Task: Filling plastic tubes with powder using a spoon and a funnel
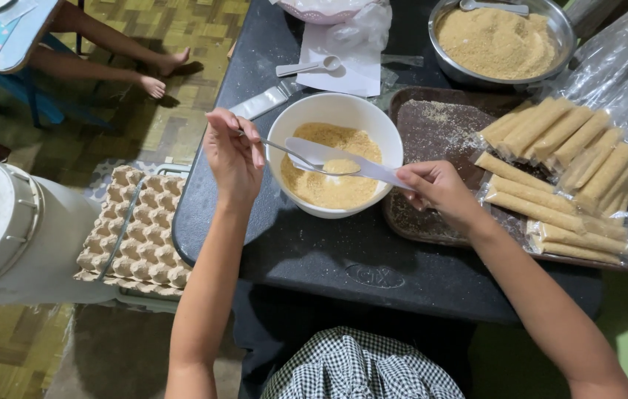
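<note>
Over bowl point(334, 111): spoon point(284, 150) tip hidden under sleeve point(343, 159).

One head-worn camera looks steeply down, close over the dark table point(314, 251) and floor beside it.

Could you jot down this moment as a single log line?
left hand: holds metal spoon | right hand: holds open clear plastic sleeve | spoon tip at sleeve mouth | both over white bowl of tan crumbs
</note>
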